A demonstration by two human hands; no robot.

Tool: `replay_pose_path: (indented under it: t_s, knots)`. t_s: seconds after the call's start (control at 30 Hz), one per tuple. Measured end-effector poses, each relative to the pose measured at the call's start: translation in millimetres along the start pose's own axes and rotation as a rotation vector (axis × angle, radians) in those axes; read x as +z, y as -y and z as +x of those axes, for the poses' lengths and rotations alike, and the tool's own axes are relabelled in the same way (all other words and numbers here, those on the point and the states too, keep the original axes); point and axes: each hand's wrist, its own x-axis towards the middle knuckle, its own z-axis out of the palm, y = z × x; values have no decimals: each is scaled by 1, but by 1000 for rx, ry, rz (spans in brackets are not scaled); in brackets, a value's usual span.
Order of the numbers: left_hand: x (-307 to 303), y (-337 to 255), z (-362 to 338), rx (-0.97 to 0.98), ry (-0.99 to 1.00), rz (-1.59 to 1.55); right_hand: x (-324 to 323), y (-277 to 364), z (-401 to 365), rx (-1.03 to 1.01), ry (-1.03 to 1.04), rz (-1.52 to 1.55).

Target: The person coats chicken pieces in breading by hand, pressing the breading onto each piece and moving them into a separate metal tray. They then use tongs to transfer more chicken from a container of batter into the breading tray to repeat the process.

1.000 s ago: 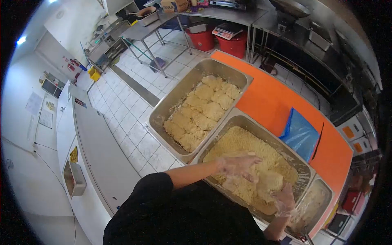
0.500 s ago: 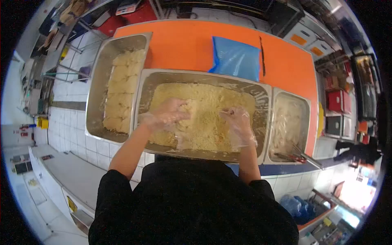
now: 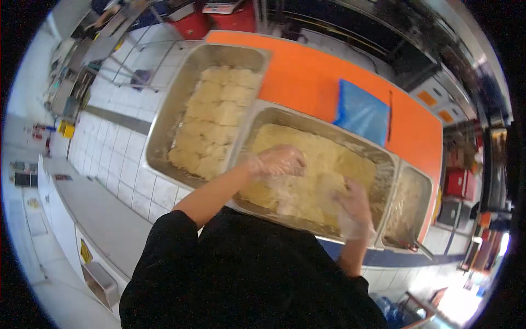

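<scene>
A wide metal pan (image 3: 257, 116) holds yellowish crumbs (image 3: 350, 164), with paler patches around the middle. Over its left half is my left hand (image 3: 282, 160), in a clear plastic glove. Its fingers are curled, and whatever they hold, if anything, is hidden. My right hand (image 3: 353, 205), gloved too and blurred, is above the right part of the crumbs. Its fingers are bent together beside a pale, smeared shape that I cannot make out.
Left of the middle pan, a deep pan (image 3: 164, 126) holds rows of flat coated pieces (image 3: 213, 120). To the right, a smaller pan (image 3: 424, 178) has pale, wet contents and tongs (image 3: 419, 247). A blue plastic bag (image 3: 362, 112) lies on the orange tabletop (image 3: 298, 71).
The view has turned, and the pans now appear farther right and tilted. My left hand's fingers, spread before, are now curled. My right hand is lower in the pan, nearer its front edge.
</scene>
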Motion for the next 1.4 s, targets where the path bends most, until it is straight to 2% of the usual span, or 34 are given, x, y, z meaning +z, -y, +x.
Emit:
replay_pose_path:
  t_s: [0.03, 0.07, 0.1, 0.13, 0.2, 0.23, 0.27, 0.33, 0.4, 0.43, 0.47, 0.5, 0.57, 0.6, 0.63, 0.67, 0.7, 0.73, 0.77, 0.8, 0.83, 0.87, 0.9, 0.97, 1.03, 1.1, 1.13, 1.17, 1.2, 1.23, 1.27, 1.3, 1.37, 1.4]
  knots:
    - [-19, -8, -12, -84, 125, -81, -6, 13, -7, 92, 22, -92]
    - [-37, -10, -25, -158, 256, -167, -8, -2, -13, 42, 4, -184]
    - [-50, -1, -39, -159, 243, -175, -6, -10, -15, -1, -20, -277]
    - [-63, 9, -54, -145, 193, -200, -5, 15, -14, -2, -15, -288]
    - [-87, 26, -88, -123, 151, -251, -10, 63, -20, 153, -95, -111]
    - [-100, 30, -105, -179, 51, -406, -6, 81, -17, 6, -155, -182]
    - [-112, 40, -122, -237, -44, -563, 3, 105, -14, 18, -149, -200]
    - [-110, 92, -144, -165, -85, -662, 36, 192, 1, 197, -90, 652]
    - [-119, 110, -167, -91, -124, -735, 86, 226, 26, 191, 44, 797]
    - [-131, 103, -181, -106, -10, -905, 123, 217, 40, -153, 158, 851]
    - [-140, 103, -192, -120, 107, -1074, 168, 206, 68, -93, 256, 729]
    - [-141, 125, -201, -113, 117, -1070, 202, 209, 87, -31, 354, 605]
    - [-134, 181, -220, -420, 182, -757, 237, 265, 78, 237, 394, 943]
    - [-139, 188, -232, -418, 187, -759, 256, 265, 84, 156, 469, 917]
    - [-142, 191, -243, -349, 127, -504, 280, 258, 94, 75, 545, 890]
    - [-144, 191, -250, -277, 67, -252, 303, 255, 103, 82, 542, 889]
    - [-149, 181, -252, -273, 74, -259, 325, 250, 111, 15, 530, 498]
    - [-156, 164, -250, -421, 220, -5, 335, 251, 113, -47, 508, 104]
    - [-158, 156, -248, -560, 360, 255, 341, 249, 114, -37, 505, 98]
    - [-142, 177, -251, -549, 363, 251, 343, 250, 116, -39, 510, -43]
    - [-113, 215, -256, -587, 159, 305, 344, 249, 116, -38, 515, -184]
    - [-95, 234, -259, -622, -47, 358, 341, 252, 115, -25, 510, -188]
    - [-94, 230, -260, -610, -39, 356, 334, 259, 112, -65, 460, -226]
    - [-94, 221, -259, -509, -217, 585, 329, 266, 110, -87, 394, -261]
    - [-83, 253, -260, -502, -109, 315, 321, 266, 109, -136, 258, -112]
    - [-47, 305, -287, -247, -74, 618, 278, 281, 98, -90, 171, -29]
    - [-84, 249, -257, -593, 255, 498, 250, 281, 90, -89, 108, 56]
    - [-81, 261, -264, -506, 206, 525, 226, 271, 84, -35, 54, 32]
    - [-76, 289, -269, -476, 249, 545, 203, 260, 77, -39, -85, 50]
    - [-81, 269, -263, -378, 149, 534, 183, 248, 70, -51, -214, 67]
    - [-95, 245, -261, -291, 47, 514, 165, 224, 64, 49, -320, 64]
    - [-98, 231, -255, -258, 63, 508, 148, 192, 57, 142, -417, 64]
    - [-101, 214, -247, -501, 253, 472, 118, 109, 45, 281, -521, -203]
    - [-97, 211, -245, -491, 252, 483, 97, 70, 27, 394, -420, -206]
